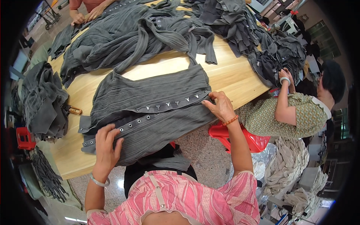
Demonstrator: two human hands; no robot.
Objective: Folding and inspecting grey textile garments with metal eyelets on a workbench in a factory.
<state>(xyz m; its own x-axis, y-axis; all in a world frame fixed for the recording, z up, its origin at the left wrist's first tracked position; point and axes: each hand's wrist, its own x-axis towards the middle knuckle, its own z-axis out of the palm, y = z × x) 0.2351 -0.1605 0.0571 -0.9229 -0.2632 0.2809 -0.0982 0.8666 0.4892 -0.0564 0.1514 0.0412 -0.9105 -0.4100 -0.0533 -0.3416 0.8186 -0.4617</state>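
A dark grey ribbed garment [157,84] lies spread on the wooden table in front of me, its near part hanging past the edge. A strip with metal hooks [168,104] crosses it, and a strip with metal eyelets [130,125] runs below; a gap separates them toward the left. My left hand [107,144] rests by the left end of the eyelet strip, fingers apart and curved on the cloth. My right hand [221,107] touches the garment at the right end of the hook strip, thumb and forefinger apart. Its other fingertips are partly hidden.
More grey garments [120,41] lie heaped across the table [240,75]. A bundle of cloth [45,101] hangs at the left edge, near orange-handled snips [75,110]. One co-worker [292,112] sits on the right by a red stool [245,140]; another person's hands [88,15] work at the far left.
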